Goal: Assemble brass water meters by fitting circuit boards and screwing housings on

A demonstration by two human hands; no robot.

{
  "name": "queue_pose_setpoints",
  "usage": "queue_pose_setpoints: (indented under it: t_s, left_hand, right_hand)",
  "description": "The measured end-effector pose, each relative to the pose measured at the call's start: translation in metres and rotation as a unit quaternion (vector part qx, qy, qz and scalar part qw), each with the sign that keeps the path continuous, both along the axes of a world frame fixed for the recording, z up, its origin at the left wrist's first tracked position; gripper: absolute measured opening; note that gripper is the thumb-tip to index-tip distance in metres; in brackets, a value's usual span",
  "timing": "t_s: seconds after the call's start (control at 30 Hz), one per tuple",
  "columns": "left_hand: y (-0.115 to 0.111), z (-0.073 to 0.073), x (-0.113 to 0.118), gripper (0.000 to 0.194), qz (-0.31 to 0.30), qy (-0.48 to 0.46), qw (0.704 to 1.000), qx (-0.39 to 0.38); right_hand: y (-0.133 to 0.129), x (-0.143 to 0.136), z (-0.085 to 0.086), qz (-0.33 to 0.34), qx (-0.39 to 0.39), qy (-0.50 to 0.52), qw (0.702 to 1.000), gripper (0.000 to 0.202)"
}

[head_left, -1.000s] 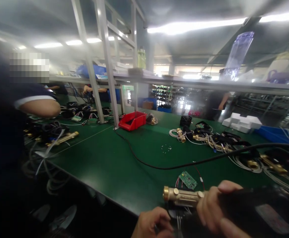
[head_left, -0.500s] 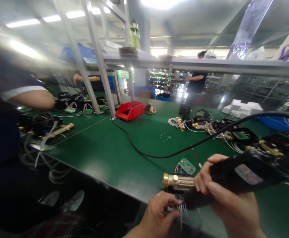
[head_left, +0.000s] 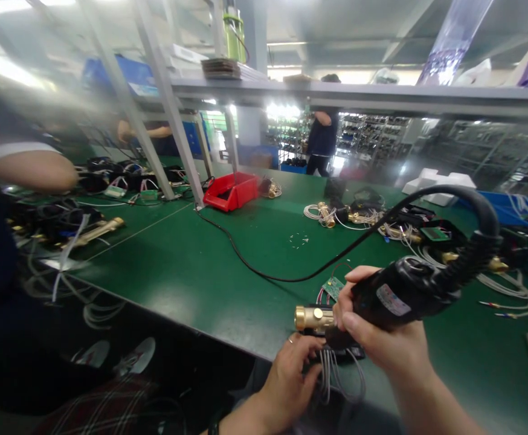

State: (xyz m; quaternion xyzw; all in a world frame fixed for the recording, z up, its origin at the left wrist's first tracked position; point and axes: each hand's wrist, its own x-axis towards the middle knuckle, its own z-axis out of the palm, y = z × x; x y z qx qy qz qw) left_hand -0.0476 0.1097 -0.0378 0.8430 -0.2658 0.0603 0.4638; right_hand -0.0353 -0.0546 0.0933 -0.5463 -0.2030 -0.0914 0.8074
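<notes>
My right hand (head_left: 382, 332) is wrapped around a black corded electric screwdriver (head_left: 397, 296). Its front end points down to the left, over a brass pipe fitting (head_left: 309, 318) with a black housing. The screwdriver's tip is hidden. My left hand (head_left: 289, 371) is at the near side of the housing, fingers curled at the grey wires (head_left: 330, 368) that hang over the table edge; the exact grip is partly hidden. Behind the fitting, a green circuit board (head_left: 333, 287) lies on the table, joined by thin red and white leads.
A black power cord (head_left: 264, 277) crosses the green table (head_left: 191, 266). Farther back stand a red bin (head_left: 232, 192) and white foam (head_left: 438, 181). Brass fittings with coiled wires (head_left: 359, 217) lie to the right. A co-worker's arm (head_left: 28, 169) is at left.
My right hand and the screwdriver have shifted left and turned more upright over the fitting. My left hand stays by the wires. The view has moved slightly; a person in the background has moved left.
</notes>
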Motion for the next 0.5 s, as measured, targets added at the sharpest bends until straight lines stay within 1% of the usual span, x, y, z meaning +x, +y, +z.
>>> queue_pose_setpoints:
  t_s: [0.13,0.27,0.33,0.4,0.5]
  left_hand:
    - [-0.001,0.003,0.000,0.043,0.002,-0.013,1.000,0.019]
    - [0.001,-0.004,0.003,0.037,0.010,-0.050,0.998,0.036]
    - [0.003,-0.008,0.006,0.032,0.009,-0.097,0.995,0.038]
    - [0.006,-0.012,0.010,0.026,0.007,-0.172,0.984,0.036]
    - [0.014,-0.023,0.022,0.016,0.002,-0.282,0.958,0.051]
  right_hand:
    - [0.001,-0.001,0.001,-0.014,-0.030,-0.018,0.999,0.037]
    - [0.004,0.002,0.003,-0.015,-0.027,-0.014,0.999,0.036]
    - [0.007,0.004,0.004,-0.013,-0.020,-0.001,1.000,0.035]
    - [0.010,0.006,0.004,-0.004,-0.025,0.011,1.000,0.037]
    - [0.013,0.012,-0.001,-0.009,-0.070,0.022,0.997,0.043]
